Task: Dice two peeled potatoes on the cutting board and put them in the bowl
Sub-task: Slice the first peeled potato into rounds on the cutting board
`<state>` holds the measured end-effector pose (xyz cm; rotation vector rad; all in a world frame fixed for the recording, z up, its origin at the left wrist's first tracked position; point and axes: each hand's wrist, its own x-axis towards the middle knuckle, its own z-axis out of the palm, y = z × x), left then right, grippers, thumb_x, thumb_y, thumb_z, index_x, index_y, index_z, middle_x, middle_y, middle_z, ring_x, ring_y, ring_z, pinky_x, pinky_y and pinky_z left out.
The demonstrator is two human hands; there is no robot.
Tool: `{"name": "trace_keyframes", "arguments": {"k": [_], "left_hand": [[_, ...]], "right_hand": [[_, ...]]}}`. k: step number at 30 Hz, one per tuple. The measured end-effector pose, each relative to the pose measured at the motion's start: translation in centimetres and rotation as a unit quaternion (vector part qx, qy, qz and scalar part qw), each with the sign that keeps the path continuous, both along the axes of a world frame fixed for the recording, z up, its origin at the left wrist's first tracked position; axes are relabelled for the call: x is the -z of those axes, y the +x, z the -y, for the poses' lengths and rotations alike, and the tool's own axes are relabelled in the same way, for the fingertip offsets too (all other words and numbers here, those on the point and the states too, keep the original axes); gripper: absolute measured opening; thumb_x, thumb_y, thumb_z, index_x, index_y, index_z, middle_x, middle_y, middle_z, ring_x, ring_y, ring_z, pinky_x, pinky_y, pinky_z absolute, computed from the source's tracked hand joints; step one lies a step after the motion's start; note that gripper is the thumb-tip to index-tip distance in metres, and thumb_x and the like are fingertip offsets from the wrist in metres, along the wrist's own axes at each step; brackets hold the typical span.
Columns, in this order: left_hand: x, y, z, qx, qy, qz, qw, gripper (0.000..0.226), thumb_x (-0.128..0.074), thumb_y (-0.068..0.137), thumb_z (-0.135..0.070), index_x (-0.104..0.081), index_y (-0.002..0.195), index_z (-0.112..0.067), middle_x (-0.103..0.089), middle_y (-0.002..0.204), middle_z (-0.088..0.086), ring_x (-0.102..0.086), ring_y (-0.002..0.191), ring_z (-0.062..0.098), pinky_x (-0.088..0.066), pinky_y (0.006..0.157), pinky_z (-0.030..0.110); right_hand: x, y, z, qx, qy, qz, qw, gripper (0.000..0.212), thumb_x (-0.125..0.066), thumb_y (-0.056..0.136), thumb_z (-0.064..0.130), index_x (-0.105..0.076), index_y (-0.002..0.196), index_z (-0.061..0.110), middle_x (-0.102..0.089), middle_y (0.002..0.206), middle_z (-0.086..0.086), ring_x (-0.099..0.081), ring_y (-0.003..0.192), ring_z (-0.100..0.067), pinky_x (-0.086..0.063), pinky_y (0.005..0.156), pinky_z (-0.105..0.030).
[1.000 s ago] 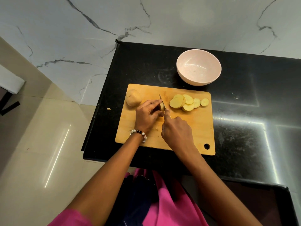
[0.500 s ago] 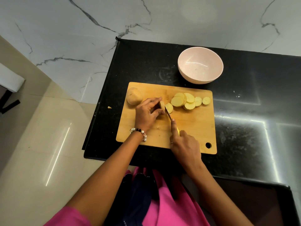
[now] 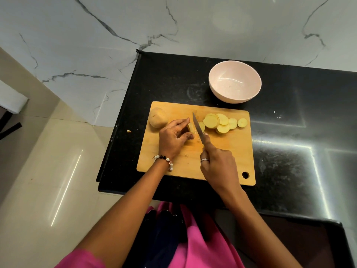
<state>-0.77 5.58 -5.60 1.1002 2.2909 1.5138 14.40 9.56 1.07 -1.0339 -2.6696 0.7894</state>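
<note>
On the wooden cutting board point(image 3: 228, 159) my left hand point(image 3: 174, 137) pinches the small end piece of a potato point(image 3: 191, 128). My right hand point(image 3: 217, 161) grips a knife point(image 3: 198, 126), whose blade stands right beside that piece, tip pointing away from me. Several round potato slices point(image 3: 222, 122) lie in a row to the right of the blade. A whole peeled potato point(image 3: 158, 118) rests at the board's far left corner. The empty pale pink bowl point(image 3: 234, 82) stands on the black counter just beyond the board.
The black counter point(image 3: 289, 142) ends in an edge at the left, with a small potato scrap point(image 3: 129, 131) near it. A marble wall rises behind the bowl. Tiled floor lies far below at the left.
The knife has come back up from a finished cut and now stands against the end piece again. One more slice lies beside the row.
</note>
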Motion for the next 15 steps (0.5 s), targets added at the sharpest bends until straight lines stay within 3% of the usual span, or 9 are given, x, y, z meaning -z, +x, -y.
{"name": "trace_keyframes", "arguments": {"k": [4, 11, 15], "left_hand": [[0.19, 0.02, 0.0, -0.005, 0.01, 0.011, 1.0, 0.052, -0.081, 0.068, -0.018, -0.065, 0.116, -0.006, -0.066, 0.114, 0.005, -0.059, 0.107, 0.009, -0.051, 0.092, 0.025], [0.38, -0.04, -0.12, -0.005, 0.017, 0.01, 1.0, 0.05, -0.081, 0.068, -0.014, -0.065, 0.115, -0.003, -0.068, 0.111, 0.007, -0.06, 0.103, 0.008, -0.046, 0.088, 0.009], [0.45, -0.04, -0.22, -0.006, 0.018, 0.011, 1.0, 0.05, -0.081, 0.069, -0.014, -0.065, 0.115, -0.004, -0.068, 0.111, 0.007, -0.059, 0.101, 0.004, -0.046, 0.087, 0.008]], "right_hand": [[-0.21, -0.42, 0.51, 0.003, -0.011, 0.036, 0.999, 0.056, -0.04, 0.095, 0.017, -0.027, 0.149, 0.021, -0.061, 0.07, -0.01, -0.055, 0.064, -0.03, -0.046, 0.059, -0.042], [-0.5, -0.65, 0.45, -0.013, 0.021, 0.084, 0.996, 0.058, -0.038, 0.096, 0.02, -0.019, 0.151, 0.022, -0.059, 0.075, -0.01, -0.055, 0.068, -0.031, -0.04, 0.056, -0.035], [-0.44, -0.71, 0.32, -0.016, 0.023, 0.093, 0.995, 0.059, -0.038, 0.096, 0.021, -0.019, 0.151, 0.022, -0.061, 0.079, -0.012, -0.056, 0.07, -0.032, -0.039, 0.057, -0.035]]}}
